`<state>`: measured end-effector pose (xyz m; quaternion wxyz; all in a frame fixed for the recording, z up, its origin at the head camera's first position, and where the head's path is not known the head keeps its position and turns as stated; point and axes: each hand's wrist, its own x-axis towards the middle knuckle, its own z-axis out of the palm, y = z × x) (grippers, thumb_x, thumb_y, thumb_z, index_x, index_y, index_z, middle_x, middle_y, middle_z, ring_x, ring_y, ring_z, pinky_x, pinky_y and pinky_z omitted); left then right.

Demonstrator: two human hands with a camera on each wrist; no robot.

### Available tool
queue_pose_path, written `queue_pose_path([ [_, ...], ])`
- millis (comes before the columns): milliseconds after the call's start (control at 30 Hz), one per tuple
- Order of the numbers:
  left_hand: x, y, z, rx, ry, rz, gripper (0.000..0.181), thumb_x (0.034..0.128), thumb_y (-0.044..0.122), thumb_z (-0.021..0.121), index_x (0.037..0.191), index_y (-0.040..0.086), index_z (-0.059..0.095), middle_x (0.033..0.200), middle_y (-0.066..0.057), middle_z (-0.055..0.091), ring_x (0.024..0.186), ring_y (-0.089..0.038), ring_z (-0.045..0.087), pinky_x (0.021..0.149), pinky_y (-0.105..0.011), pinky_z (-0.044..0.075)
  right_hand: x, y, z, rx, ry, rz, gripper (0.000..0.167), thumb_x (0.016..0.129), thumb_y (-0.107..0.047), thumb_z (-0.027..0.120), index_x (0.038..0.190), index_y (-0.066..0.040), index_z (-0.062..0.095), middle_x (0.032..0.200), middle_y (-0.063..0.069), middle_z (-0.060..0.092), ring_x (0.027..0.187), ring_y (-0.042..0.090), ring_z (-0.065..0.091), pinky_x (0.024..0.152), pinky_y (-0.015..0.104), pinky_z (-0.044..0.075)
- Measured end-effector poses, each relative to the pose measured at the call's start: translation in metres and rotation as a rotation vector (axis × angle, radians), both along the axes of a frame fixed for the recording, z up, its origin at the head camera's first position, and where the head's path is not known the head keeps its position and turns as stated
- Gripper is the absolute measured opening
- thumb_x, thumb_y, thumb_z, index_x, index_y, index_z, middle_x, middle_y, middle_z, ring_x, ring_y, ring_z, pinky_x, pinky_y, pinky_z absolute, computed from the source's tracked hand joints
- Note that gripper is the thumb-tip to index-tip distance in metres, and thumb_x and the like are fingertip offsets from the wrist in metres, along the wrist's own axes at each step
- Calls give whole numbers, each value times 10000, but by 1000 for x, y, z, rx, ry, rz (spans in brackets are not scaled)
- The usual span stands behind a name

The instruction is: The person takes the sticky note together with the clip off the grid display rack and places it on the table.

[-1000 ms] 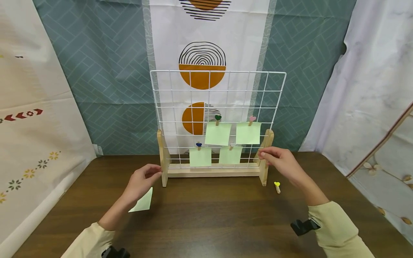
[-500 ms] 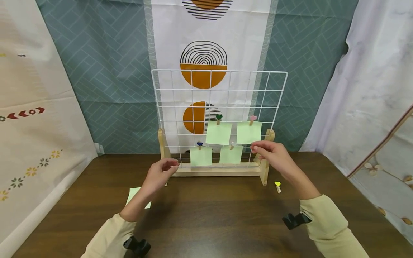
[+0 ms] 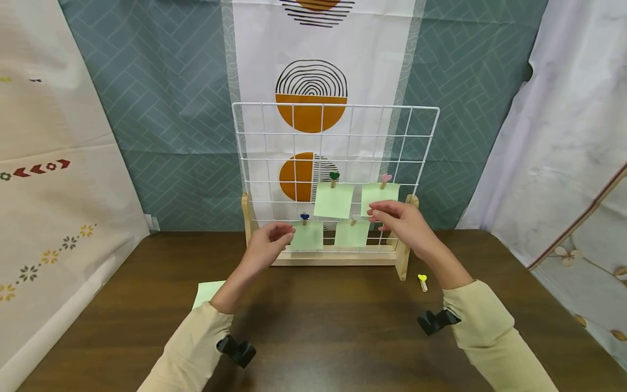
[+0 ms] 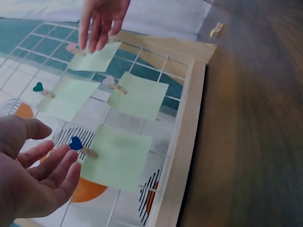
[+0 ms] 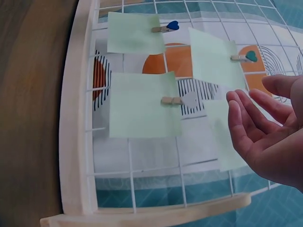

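Dark wood-grained tabletop [image 3: 313,337] spreads beneath the left hand [image 3: 264,246] and right hand [image 3: 407,227] in the head view; before them stands a white wire grid [image 3: 336,105] in a pale wooden base [image 3: 338,259]. From the left wrist, the left fingers curve loosely, holding nothing, beside a blue heart peg [image 4: 76,143] and its square green paper note [image 4: 118,158]. From the right wrist, the right fingers cup, equally unladen, partly covering another note [image 5: 221,135].

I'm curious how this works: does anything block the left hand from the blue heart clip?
Nothing visible: the left hand is near the blue heart clip, with nothing between them in the head or left wrist view.
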<state>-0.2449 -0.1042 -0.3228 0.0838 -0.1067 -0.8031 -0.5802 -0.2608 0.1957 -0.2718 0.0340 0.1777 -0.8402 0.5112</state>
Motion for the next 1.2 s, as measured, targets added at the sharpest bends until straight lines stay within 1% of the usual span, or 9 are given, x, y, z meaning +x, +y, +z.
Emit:
queue_pose_path([
  [100, -4, 7, 4, 22, 1, -8, 276, 948, 67, 594, 1193, -60, 599, 1160, -217, 634, 1031, -308, 601, 842, -343, 506, -3, -3, 4, -6, 1, 13, 383, 1004, -151, 529, 1323, 60, 525, 1271, 205, 586, 1117, 311, 597, 851, 332, 518],
  [167, -6, 10, 6, 23, 0, -14, 284, 953, 74, 586, 1208, -52, 593, 1173, -206, 630, 1044, -303, 594, 837, -336, 497, -4, -6, 8, -11, 3, 19, 379, 1005, -146, 525, 1325, 57, 524, 1274, 206, 584, 1123, 309, 591, 864, 354, 514],
  [200, -7, 12, 8, 18, -2, -13, 288, 954, 82, 586, 1214, -43, 593, 1176, -197, 629, 1049, -301, 589, 836, -343, 494, -5, -7, 10, -7, 7, 17, 375, 1005, -145, 525, 1323, 54, 528, 1269, 203, 587, 1122, 304, 591, 860, 347, 515],
  [333, -10, 17, 15, -7, 5, 12, 291, 950, 101, 592, 1218, -14, 601, 1177, -159, 635, 1074, -304, 577, 887, -390, 475, -8, -14, 17, -5, 26, 14, 353, 1000, -128, 532, 1300, 57, 549, 1240, 215, 600, 1113, 323, 590, 874, 411, 510],
  [467, -16, 24, 22, 28, -13, 26, 317, 950, 97, 587, 1245, -17, 587, 1202, -157, 628, 1095, -295, 576, 905, -401, 475, -11, -20, 23, -15, 38, 22, 350, 1000, -127, 534, 1296, 59, 551, 1245, 227, 593, 1125, 343, 579, 864, 397, 516],
  [600, -23, 32, 31, 82, -27, 15, 339, 959, 94, 573, 1279, -17, 561, 1241, -161, 603, 1119, -275, 565, 896, -382, 482, -14, -26, 28, -18, 48, 26, 350, 1002, -125, 530, 1302, 56, 549, 1261, 207, 591, 1141, 314, 576, 853, 336, 521],
  [800, -32, 42, 43, 65, 6, 29, 353, 958, 95, 568, 1293, -14, 553, 1244, -157, 597, 1151, -286, 541, 930, -378, 457, -19, -34, 39, -22, 70, 8, 335, 997, -123, 541, 1284, 46, 565, 1252, 186, 600, 1136, 305, 579, 861, 353, 518],
  [967, -36, 47, 49, 66, 11, 39, 342, 962, 86, 565, 1290, -9, 556, 1239, -163, 594, 1152, -288, 536, 936, -375, 450, -23, -40, 46, -8, 53, 1, 344, 1000, -163, 542, 1293, 15, 565, 1274, 156, 590, 1148, 277, 569, 901, 387, 497],
  [1200, -39, 51, 54, 72, 12, 48, 355, 956, 66, 558, 1301, -17, 545, 1228, -156, 598, 1151, -276, 529, 943, -375, 443, -26, -51, 53, 25, 67, -3, 354, 988, -170, 564, 1293, 9, 575, 1273, 154, 593, 1111, 289, 589, 894, 403, 499],
])
